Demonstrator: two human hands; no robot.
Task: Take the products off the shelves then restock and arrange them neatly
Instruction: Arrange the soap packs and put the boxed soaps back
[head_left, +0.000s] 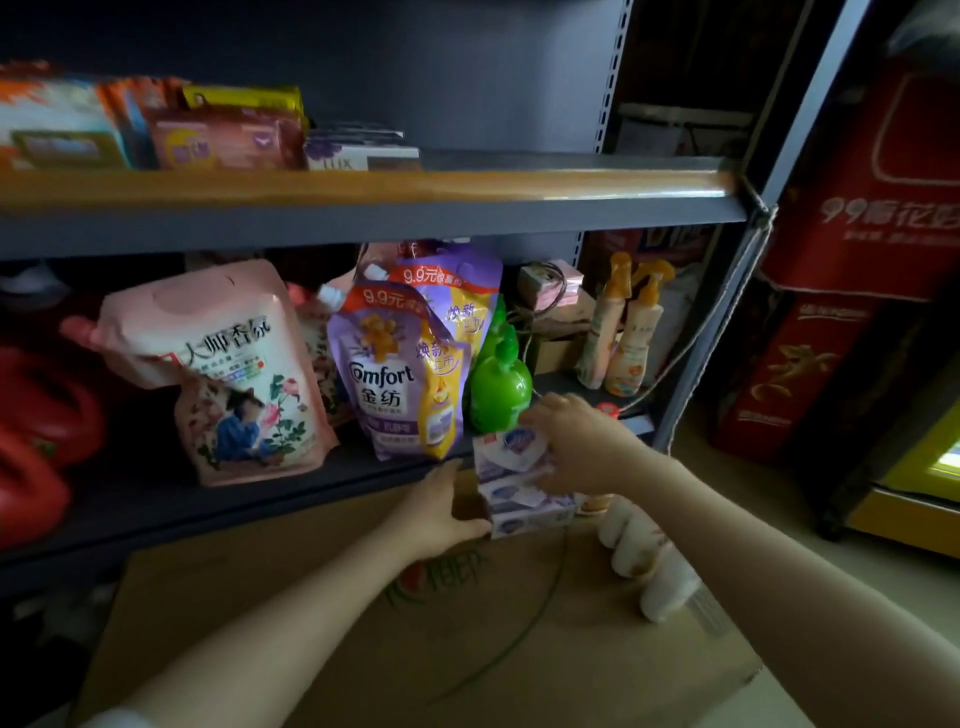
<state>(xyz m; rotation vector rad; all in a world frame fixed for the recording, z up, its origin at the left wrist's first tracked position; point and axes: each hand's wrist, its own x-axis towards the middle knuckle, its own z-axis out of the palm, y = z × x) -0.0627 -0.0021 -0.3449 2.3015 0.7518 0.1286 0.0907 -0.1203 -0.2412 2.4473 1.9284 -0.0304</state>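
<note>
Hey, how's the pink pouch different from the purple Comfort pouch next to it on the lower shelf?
The pink pouch is larger and shows a rose picture; the purple Comfort pouch is smaller with an orange price band on top. The pink pouch's spout is pink and points left; the purple one's cap is white. Both stand on the lower shelf, leaning.

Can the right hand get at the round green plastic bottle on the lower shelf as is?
Probably not yet: the right hand is busy gripping the stacked white-and-purple soap boxes together with the left hand. The round green plastic bottle stands just behind, with nothing else between them.
</note>
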